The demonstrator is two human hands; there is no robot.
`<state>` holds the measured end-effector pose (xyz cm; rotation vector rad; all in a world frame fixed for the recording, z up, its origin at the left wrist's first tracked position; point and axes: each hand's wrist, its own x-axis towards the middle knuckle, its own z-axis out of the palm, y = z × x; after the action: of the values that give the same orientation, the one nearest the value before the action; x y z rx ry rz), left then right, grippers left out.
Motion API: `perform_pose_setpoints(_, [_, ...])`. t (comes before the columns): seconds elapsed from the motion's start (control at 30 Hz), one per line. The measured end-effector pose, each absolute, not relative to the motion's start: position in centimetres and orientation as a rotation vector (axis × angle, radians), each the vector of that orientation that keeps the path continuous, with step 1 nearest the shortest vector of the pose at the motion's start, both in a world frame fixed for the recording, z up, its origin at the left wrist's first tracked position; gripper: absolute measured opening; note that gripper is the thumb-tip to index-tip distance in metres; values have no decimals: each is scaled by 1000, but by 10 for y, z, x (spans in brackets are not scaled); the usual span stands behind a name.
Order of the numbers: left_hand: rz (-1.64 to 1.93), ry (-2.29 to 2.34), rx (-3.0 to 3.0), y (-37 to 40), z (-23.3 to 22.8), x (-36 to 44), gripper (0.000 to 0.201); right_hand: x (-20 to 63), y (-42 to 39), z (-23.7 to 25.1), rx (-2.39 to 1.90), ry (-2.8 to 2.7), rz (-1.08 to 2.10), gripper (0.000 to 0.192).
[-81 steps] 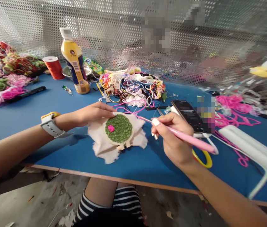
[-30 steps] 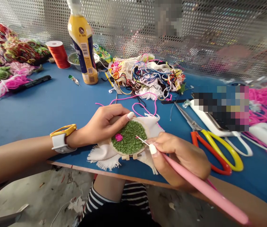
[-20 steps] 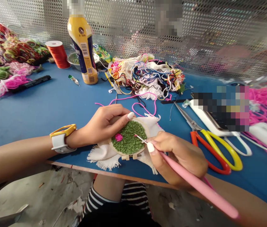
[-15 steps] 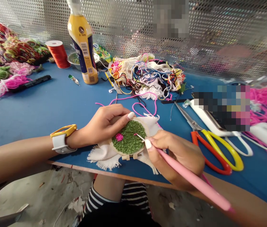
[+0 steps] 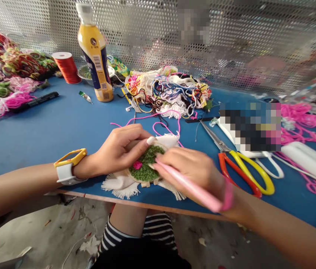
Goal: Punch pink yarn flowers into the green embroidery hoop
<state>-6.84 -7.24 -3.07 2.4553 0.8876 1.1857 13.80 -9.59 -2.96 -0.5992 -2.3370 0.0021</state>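
A small wooden embroidery hoop [image 5: 144,171] with cream cloth lies near the table's front edge, filled with green loops and one pink spot [image 5: 137,165]. My left hand [image 5: 118,148], a white and yellow watch on its wrist, holds the hoop's far rim with the fingers curled over it. My right hand [image 5: 194,170] grips a pink punch needle [image 5: 194,188] and lies over the hoop's right half. The needle's tip is hidden under that hand. Pink yarn [image 5: 160,129] trails from the hoop toward the back.
Scissors [image 5: 244,173] with yellow and orange handles lie right of my right hand. Behind them are a tangle of coloured threads [image 5: 169,91], a yellow bottle [image 5: 95,56] and a red spool [image 5: 67,67]. Yarn bundles [image 5: 3,86] fill the far left. White tubes [image 5: 309,164] lie at right.
My right hand has moved left over the hoop, and the needle's metal tip is now hidden. The pen's handle has swung lower and blurred. My left hand keeps its hold.
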Motion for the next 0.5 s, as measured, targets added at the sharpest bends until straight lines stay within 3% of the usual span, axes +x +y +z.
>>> perform_pose_setpoints(0.2, [1205,955,2504,-71,-34,-71,22,128,-92,-40,-578,-2308,-128,16])
perform_pose_setpoints(0.5, [1138,962,2470,-64,-39,-71,20,142,-106,-53,-549,-2043,225,22])
